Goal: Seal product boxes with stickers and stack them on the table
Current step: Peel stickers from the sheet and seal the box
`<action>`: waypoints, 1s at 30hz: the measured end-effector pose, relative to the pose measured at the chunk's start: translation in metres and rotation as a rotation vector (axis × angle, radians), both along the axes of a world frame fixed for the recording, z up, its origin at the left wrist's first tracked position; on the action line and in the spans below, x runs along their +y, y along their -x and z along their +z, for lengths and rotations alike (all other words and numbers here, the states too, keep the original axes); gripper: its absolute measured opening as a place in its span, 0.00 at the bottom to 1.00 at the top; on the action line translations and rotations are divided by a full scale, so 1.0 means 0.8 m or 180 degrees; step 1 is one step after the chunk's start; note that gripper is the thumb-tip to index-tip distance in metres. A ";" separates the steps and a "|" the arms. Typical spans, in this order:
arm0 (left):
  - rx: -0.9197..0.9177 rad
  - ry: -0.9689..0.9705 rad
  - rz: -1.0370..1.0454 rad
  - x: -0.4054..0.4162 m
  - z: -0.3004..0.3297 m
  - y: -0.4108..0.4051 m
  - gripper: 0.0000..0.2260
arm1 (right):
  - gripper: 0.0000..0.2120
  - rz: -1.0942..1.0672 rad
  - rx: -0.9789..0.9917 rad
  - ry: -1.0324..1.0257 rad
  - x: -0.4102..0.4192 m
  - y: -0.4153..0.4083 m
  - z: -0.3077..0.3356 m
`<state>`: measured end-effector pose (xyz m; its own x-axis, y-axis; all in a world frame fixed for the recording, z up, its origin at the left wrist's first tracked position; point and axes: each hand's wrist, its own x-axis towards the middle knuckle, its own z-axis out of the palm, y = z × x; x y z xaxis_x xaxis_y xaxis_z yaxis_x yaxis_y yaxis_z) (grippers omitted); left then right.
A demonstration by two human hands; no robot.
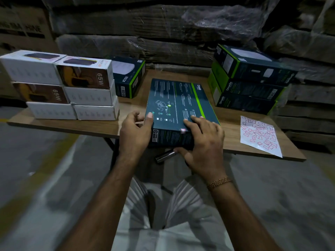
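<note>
A dark teal product box (178, 104) with a green stripe lies flat on the wooden table (253, 138), its near end over the table's front edge. My left hand (135, 132) grips its near left corner, thumb on the top face. My right hand (204, 142) holds the near right end, fingers flat on top and thumb under the bottom edge. A small red-edged sticker (183, 130) sits on the near top edge beside my right fingers. A white sticker sheet (259, 135) with several red stickers lies at the right.
Three matching dark boxes are stacked at the back right (250, 82). One more stands at the back (129, 77). Several white 65W boxes are stacked at the left (70, 87). Wrapped cartons form a wall behind. A dark cylindrical object (165, 156) shows just below the table edge.
</note>
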<state>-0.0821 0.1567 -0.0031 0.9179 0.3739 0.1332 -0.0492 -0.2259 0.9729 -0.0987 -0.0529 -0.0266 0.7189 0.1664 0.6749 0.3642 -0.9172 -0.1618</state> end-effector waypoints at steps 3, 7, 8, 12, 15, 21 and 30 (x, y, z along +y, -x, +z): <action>0.0524 0.0064 -0.0506 0.004 0.028 -0.013 0.21 | 0.43 0.0157 0.0140 -0.0259 -0.006 0.006 0.012; 0.1061 0.0061 -0.0717 0.004 0.061 -0.042 0.24 | 0.20 0.0414 0.0254 -0.1331 -0.019 -0.001 0.049; 0.1087 0.0136 -0.0711 0.004 0.065 -0.050 0.29 | 0.20 0.0175 0.0288 -0.1459 -0.026 -0.009 0.058; 0.1170 0.0167 -0.0843 -0.001 0.078 -0.072 0.35 | 0.36 -0.0840 0.1477 -0.1152 -0.043 -0.048 0.080; 0.1259 0.0000 -0.0938 -0.008 0.083 -0.079 0.24 | 0.35 -0.0534 0.2284 -0.1825 -0.039 -0.074 0.093; 0.1172 0.0176 -0.0991 0.003 0.090 -0.092 0.20 | 0.39 -0.0586 0.2151 -0.1969 -0.045 -0.100 0.104; 0.0169 0.0534 -0.0897 0.012 0.112 -0.106 0.35 | 0.45 -0.0018 0.1267 -0.2295 -0.045 -0.097 0.116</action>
<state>0.0030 0.1663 0.0867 0.9923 0.1168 0.0406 -0.0353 -0.0469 0.9983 -0.0215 -0.0885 0.0666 0.9265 -0.2149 0.3089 0.1507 -0.5403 -0.8279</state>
